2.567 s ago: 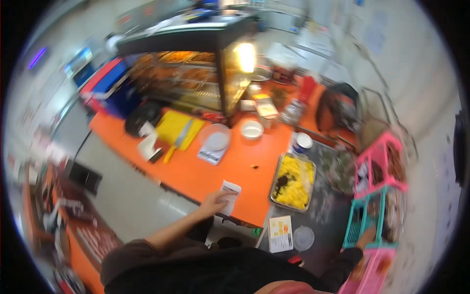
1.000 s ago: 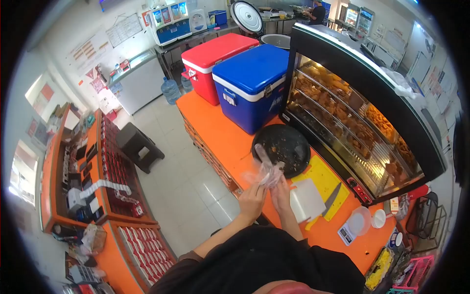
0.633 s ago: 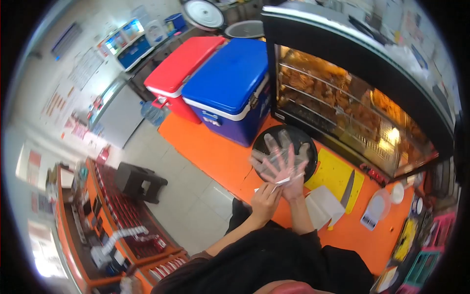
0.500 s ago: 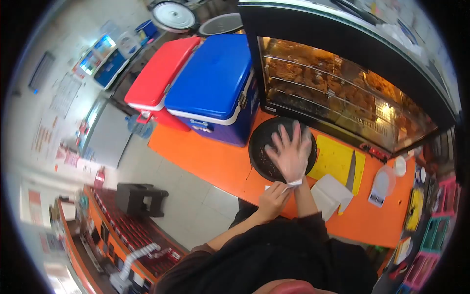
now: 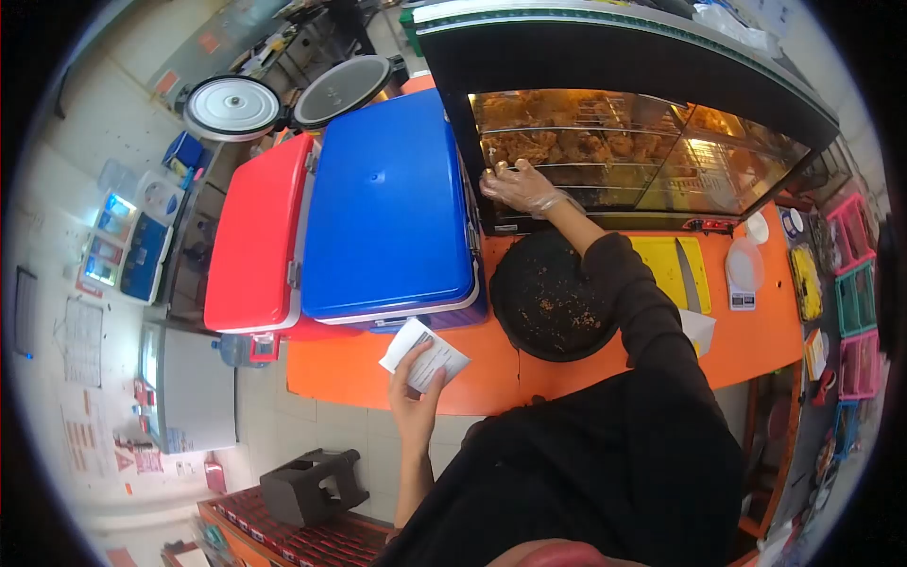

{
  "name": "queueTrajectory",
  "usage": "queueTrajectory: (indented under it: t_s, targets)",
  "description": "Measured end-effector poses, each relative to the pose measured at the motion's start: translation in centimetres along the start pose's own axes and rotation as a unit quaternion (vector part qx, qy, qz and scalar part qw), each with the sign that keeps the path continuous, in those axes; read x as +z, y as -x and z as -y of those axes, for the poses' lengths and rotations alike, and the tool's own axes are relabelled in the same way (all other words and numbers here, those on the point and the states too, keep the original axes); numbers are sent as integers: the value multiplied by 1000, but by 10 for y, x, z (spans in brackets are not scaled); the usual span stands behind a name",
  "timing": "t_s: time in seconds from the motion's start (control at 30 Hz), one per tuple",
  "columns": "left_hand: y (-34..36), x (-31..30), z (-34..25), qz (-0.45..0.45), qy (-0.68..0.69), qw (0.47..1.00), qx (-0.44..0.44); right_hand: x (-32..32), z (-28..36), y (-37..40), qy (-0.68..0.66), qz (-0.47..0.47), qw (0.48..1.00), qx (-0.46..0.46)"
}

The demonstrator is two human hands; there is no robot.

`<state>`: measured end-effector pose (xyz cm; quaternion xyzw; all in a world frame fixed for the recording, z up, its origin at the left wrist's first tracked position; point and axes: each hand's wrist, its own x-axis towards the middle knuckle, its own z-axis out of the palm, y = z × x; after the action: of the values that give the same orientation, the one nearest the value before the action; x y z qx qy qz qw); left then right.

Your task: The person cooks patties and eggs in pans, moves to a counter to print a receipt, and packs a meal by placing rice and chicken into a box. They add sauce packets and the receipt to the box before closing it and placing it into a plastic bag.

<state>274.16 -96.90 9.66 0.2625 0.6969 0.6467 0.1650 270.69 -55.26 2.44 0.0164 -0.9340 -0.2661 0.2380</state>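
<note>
My left hand [image 5: 414, 404] pinches a small white paper sleeve [image 5: 433, 363] with faint print, above the orange table's front edge. A clear plastic glove covers my right hand [image 5: 521, 189], which is at the left end of the glass-fronted warming cabinet. Its fingers are bent around the edge of the glass door [image 5: 576, 180]; the exact contact is hard to see. Behind the glass, fried chicken pieces [image 5: 605, 144] lie on wire racks. Below my right forearm sits a round black tray [image 5: 548, 300] with brown crumbs in it.
Blue [image 5: 383, 208] and red [image 5: 255, 236] cooler boxes stand left of the tray. On the right are a yellow cutting board [image 5: 666, 260] with a knife [image 5: 692, 274], white paper [image 5: 697, 329] and a small scale [image 5: 743, 295]. A dark stool [image 5: 312, 487] stands on the floor.
My gloved right hand has risen from over the black tray to the cabinet's glass. My left hand has left the right wrist and moved left, holding the white paper up. The view has shifted.
</note>
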Motion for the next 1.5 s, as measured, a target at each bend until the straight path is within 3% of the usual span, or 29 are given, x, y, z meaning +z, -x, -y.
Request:
queueTrajectory:
  t_s: [0.07, 0.23, 0.47, 0.57, 0.63, 0.7, 0.73, 0.8, 0.83, 0.9, 0.93, 1.07, 1.13, 1.3, 1.37, 1.43, 1.5]
  targets:
    - [-16, 0, -10, 15, 25, 1000, 2, -2, -2, -3, 9, -24, 999, -25]
    - [-71, 9, -30, 75, 137, 988, 14, -12, -5, -11, -19, 19, 999, -35]
    - [-160, 24, -45, 113, 101, 986, 71, -22, -27, 32, 12, 10, 1000, 4]
    - [-189, 26, -25, 115, 67, 987, 95, -32, -45, 67, -24, -38, 997, 61]
    - [-200, 32, -18, 112, 48, 988, 93, -31, -53, 91, 39, 66, 975, 210]
    - [-196, 38, -19, 109, 96, 988, 45, -39, -58, 104, 180, -32, 939, 292]
    - [-196, 39, -18, 107, 98, 989, 34, -49, -59, 101, 175, -23, 942, 287]
    - [-196, 40, -17, 124, 46, 990, 58, -63, -59, 91, 146, 132, 850, 489]
    - [-197, 39, -15, 124, 45, 990, 53, -60, -59, 92, 143, 136, 850, 488]
    - [-198, 38, -14, 138, -5, 988, 67, -55, -63, 90, 72, -14, 884, 462]
    - [-199, 39, -16, 138, -6, 988, 68, -50, -67, 83, -16, -11, 878, 479]
    - [-198, 41, -21, 147, -17, 986, 72, -29, -54, 38, -30, -48, 868, 493]
    - [-198, 38, -17, 146, -19, 986, 83, -24, -45, 16, -178, 19, 763, 621]
    - [-198, 37, -16, 136, 8, 987, 86, -44, -19, -33, -148, 26, 773, 616]
    - [-197, 36, -15, 138, 3, 988, 63, -28, -7, -29, -47, 30, 894, 444]
    - [-196, 33, -13, 139, 13, 988, 64, -37, -38, -30, -209, 263, 809, 483]
    - [-197, 35, -11, 137, 16, 988, 71, -39, -67, -14, -302, 273, 813, 417]
